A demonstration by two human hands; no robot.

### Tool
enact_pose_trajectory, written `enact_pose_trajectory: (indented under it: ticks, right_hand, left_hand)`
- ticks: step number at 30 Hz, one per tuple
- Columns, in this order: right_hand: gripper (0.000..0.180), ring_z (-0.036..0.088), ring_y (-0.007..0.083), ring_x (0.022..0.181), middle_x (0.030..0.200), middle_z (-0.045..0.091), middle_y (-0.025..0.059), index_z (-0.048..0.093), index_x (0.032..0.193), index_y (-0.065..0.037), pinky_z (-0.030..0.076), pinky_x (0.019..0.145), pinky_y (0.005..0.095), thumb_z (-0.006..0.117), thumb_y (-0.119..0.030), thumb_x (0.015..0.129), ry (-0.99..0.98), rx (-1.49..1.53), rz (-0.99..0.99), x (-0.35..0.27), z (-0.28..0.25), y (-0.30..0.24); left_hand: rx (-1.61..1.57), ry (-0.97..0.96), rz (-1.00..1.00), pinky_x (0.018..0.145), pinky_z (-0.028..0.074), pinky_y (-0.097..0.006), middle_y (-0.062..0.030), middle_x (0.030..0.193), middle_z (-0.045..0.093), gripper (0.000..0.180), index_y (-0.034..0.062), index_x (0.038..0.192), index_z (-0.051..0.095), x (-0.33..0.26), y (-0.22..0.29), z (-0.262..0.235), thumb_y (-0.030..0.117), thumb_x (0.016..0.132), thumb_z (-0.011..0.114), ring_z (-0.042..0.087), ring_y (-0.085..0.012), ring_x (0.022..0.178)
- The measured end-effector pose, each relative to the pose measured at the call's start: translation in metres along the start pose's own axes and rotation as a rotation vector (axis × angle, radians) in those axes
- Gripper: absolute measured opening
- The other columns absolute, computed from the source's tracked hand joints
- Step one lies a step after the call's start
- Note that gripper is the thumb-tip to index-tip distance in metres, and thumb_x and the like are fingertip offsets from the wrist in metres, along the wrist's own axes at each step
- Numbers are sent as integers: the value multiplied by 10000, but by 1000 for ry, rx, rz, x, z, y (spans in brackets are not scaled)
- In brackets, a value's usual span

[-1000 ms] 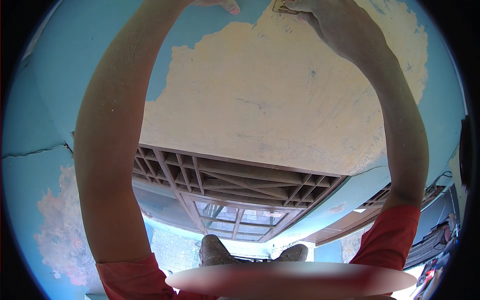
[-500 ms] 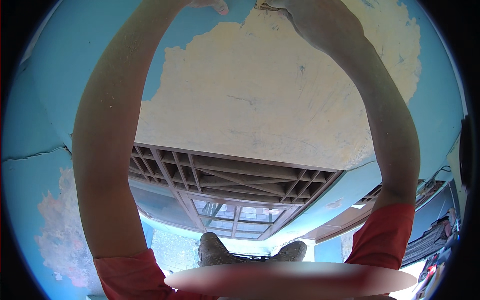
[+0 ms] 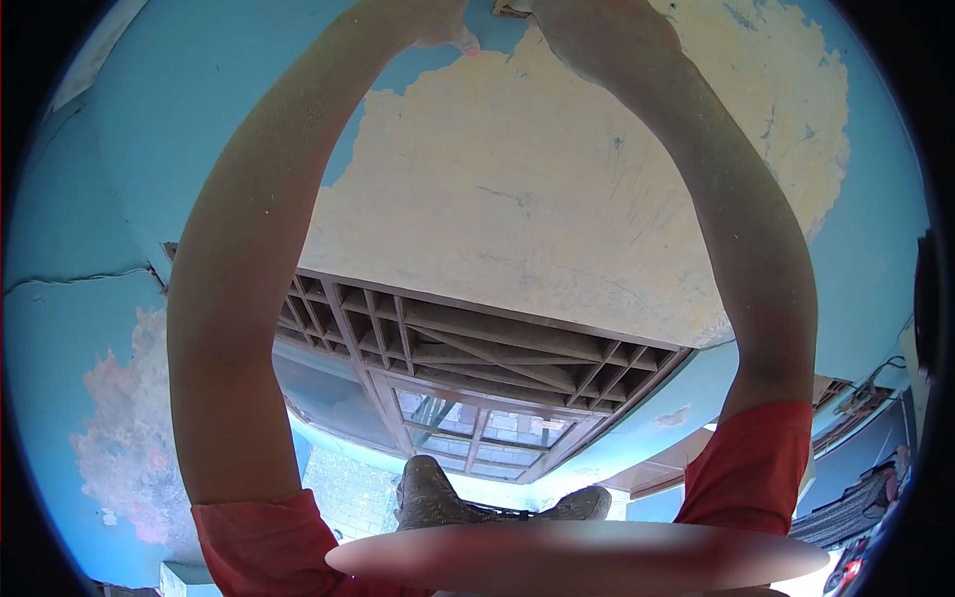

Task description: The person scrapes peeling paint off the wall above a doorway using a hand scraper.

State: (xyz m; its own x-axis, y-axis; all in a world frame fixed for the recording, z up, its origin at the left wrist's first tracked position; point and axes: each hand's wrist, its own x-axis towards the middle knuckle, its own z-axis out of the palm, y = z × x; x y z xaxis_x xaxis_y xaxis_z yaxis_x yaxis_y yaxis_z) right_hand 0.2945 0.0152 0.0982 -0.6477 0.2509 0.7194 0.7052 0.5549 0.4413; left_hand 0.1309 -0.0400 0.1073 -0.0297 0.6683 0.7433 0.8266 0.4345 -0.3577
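Observation:
Both my arms in red sleeves reach up to a wall of light blue paint (image 3: 239, 70) with a large bare cream patch (image 3: 517, 199). At the top edge my right hand (image 3: 567, 20) is closed on a flat brownish scraper (image 3: 511, 9), only a small part of which shows. The scraper lies by the jagged upper left border of the cream patch, where blue paint remains. My left hand (image 3: 443, 27) is beside it, thumb stretched out near the paint border. Its other fingers are mostly cut off by the frame.
Below the patch is a brown wooden lattice vent (image 3: 497, 348) over a paned window (image 3: 473, 428). My dark shoes (image 3: 433, 495) show beneath. A thin cable (image 3: 90, 279) runs along the left wall, above another peeled patch (image 3: 134, 428). Dark cloth (image 3: 851, 497) is at lower right.
Both hands have shifted relative to the wall, toward the upper left of the cream patch. The left hand shows more and is nearer the right hand. The view has shifted slightly.

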Motion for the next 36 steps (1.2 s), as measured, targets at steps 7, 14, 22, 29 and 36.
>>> enact_pose_trajectory:
  ticks: [7, 14, 22, 29, 36]
  right_hand:
    - [225, 732, 296, 836, 931, 731, 167, 734, 1115, 7, 595, 728, 434, 593, -134, 1011, 41, 22, 4, -21, -17, 31]
    - [390, 716, 313, 925, 1044, 727, 154, 627, 1388, -101, 576, 812, 427, 621, -127, 999, 285, 136, -88, -11, 21, 41]
    - [415, 643, 273, 819, 956, 669, 130, 613, 1409, -64, 539, 769, 406, 623, -69, 994, 362, 326, -83, -6, 63, 57]
    - [365, 587, 232, 736, 890, 625, 133, 666, 1346, -29, 508, 667, 348, 644, -62, 983, 569, 415, -62, -14, 83, 46]
    - [403, 563, 221, 663, 852, 622, 125, 645, 1385, -41, 495, 589, 342, 607, -40, 983, 637, 386, -116, -10, 91, 44]
  left_hand:
    - [-73, 80, 74, 1268, 307, -404, -99, 1709, 197, 1130, 53, 1624, 197, -6, -19, -1, 214, 747, 891, 241, -244, 1559]
    - [-104, 104, 104, 1269, 301, -387, -94, 1702, 226, 1185, 68, 1623, 216, -11, -28, 12, 258, 694, 927, 258, -238, 1553]
    - [-104, 216, 146, 1272, 288, -388, -116, 1692, 251, 1182, 59, 1609, 262, -6, -31, 27, 297, 668, 937, 259, -244, 1553]
    - [-179, 185, 153, 1273, 284, -391, -137, 1687, 252, 1150, 56, 1605, 274, -11, -29, 24, 295, 689, 927, 267, -255, 1550]
    - [175, 518, 214, 1270, 288, -394, -135, 1686, 259, 1147, 54, 1602, 285, 32, -69, 96, 297, 685, 930, 267, -255, 1550]
